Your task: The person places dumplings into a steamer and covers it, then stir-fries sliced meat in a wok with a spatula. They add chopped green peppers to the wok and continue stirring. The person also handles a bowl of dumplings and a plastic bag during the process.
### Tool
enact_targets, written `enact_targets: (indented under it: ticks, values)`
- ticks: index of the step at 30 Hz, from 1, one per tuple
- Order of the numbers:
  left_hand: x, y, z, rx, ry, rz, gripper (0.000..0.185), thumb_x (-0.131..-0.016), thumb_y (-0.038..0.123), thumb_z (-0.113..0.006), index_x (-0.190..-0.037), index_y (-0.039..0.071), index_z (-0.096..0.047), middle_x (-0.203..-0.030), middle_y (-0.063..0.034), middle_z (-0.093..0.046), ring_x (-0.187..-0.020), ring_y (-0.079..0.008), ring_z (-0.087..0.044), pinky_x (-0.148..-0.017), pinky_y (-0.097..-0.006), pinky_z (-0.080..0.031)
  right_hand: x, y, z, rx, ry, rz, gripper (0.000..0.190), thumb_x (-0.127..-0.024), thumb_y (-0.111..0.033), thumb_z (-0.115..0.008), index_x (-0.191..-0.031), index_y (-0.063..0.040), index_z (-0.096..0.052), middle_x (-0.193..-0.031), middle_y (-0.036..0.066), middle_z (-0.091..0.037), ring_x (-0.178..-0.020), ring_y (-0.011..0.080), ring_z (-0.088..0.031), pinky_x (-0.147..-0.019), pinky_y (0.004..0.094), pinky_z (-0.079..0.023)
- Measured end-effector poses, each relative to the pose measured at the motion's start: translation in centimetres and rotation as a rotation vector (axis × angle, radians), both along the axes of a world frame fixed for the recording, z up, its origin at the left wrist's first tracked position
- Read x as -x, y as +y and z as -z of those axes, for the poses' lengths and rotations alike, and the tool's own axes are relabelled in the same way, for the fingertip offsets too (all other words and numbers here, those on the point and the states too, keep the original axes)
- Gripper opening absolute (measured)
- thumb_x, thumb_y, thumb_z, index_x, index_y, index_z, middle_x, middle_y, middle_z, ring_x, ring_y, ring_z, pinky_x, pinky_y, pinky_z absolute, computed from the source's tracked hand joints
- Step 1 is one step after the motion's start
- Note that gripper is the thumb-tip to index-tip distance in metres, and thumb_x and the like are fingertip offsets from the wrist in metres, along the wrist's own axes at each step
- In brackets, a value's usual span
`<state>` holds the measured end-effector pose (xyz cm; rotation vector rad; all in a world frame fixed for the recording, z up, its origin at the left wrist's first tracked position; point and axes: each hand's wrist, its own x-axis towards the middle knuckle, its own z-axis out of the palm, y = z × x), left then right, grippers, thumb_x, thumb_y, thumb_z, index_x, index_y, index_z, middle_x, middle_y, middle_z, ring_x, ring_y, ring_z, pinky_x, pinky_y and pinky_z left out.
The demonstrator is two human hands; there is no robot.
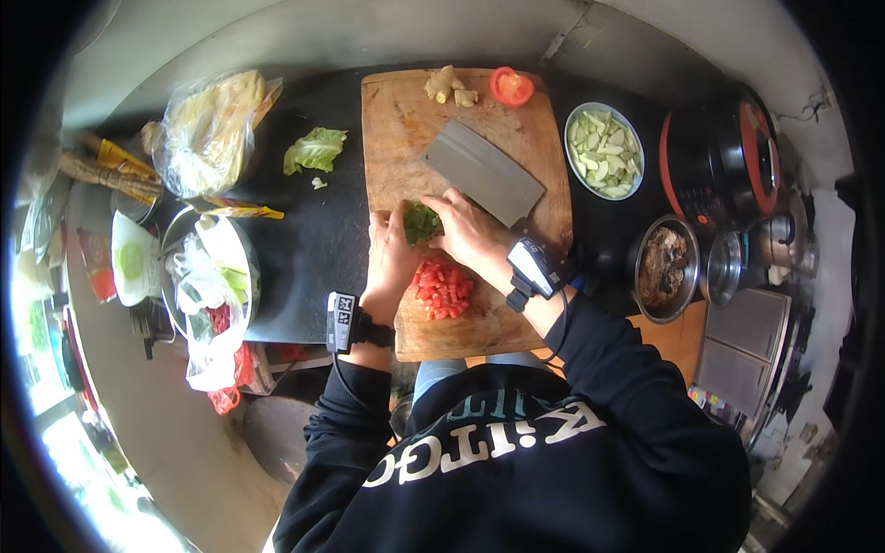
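Observation:
Both hands are over a wooden cutting board, cupped around a small clump of green leaves. My left hand presses its fingers against the clump's left side. From the right, my right hand has its thumb and fingers on the same leaves. A heap of diced tomato lies just below them. Beyond my right hand rests a cleaver, its wide blade flat on the wood. A cut tomato and pieces of ginger sit at the board's far end.
Right of the board stand a bowl of sliced pale-green vegetable, a metal bowl of dark food and a black-and-red electric cooker. On the left are a lettuce leaf, a plastic-wrapped bundle and a basin with plastic bags.

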<state>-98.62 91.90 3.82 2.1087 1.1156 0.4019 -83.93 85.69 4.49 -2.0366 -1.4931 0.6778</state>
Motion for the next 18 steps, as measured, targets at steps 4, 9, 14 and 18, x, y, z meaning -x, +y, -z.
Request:
enact_targets:
  ticks: [4, 9, 14, 18]
  values:
    - [-0.8, 0.4, 0.5, 0.02, 0.002, 0.021, 0.061, -0.074, -0.005, -0.067, -0.133, -0.001, -0.051, -0.115, -0.0251, -0.052, -0.108, -0.0418, -0.055, -0.095, -0.0416, -0.048, 0.5, 0.5, 0.8, -0.106, 0.056, 0.06, 0.057, -0.063, -0.006, -0.085, -0.116, -0.006, -0.065, -0.106, 0.014, -0.061, -0.102, 0.0308, -0.06, -0.087, 0.0386, -0.05]
    - [-0.4, 0.6, 1.2, 0.157, -0.167, -0.066, 0.054, -0.08, -0.004, -0.051, -0.134, -0.004, -0.049, -0.119, -0.0248, -0.055, -0.115, -0.0356, -0.054, -0.1, -0.0394, -0.044, 1.4, 1.3, 1.3, -0.143, 0.297, 0.198, 0.042, -0.065, -0.002, -0.08, -0.106, -0.003, -0.068, -0.097, 0.016, -0.064, -0.094, 0.033, -0.063, -0.083, 0.0392, -0.05]
    - [-0.1, 1.4, 2.0, 1.011, -0.959, -0.364, 0.048, -0.093, 0.018, -0.035, -0.131, -0.004, -0.052, -0.121, -0.0143, -0.059, -0.112, -0.023, -0.054, -0.1, -0.0339, -0.041, 2.7, 1.7, 0.1, -0.223, 0.152, 0.222, 0.042, -0.065, -0.004, -0.082, -0.104, -0.003, -0.069, -0.091, 0.014, -0.065, -0.088, 0.0299, -0.065, -0.079, 0.0359, -0.052]
    - [0.1, 2.2, 2.3, 1.226, -1.133, -0.431, 0.046, -0.102, 0.042, -0.038, -0.116, 0.002, -0.057, -0.11, -0.0132, -0.062, -0.107, -0.0247, -0.057, -0.1, -0.039, -0.042, 4.1, 2.1, -2.3, -0.134, 0.062, 0.176, 0.037, -0.069, 0.0, -0.076, -0.105, -0.003, -0.067, -0.096, 0.014, -0.06, -0.09, 0.0321, -0.064, -0.08, 0.0396, -0.053]
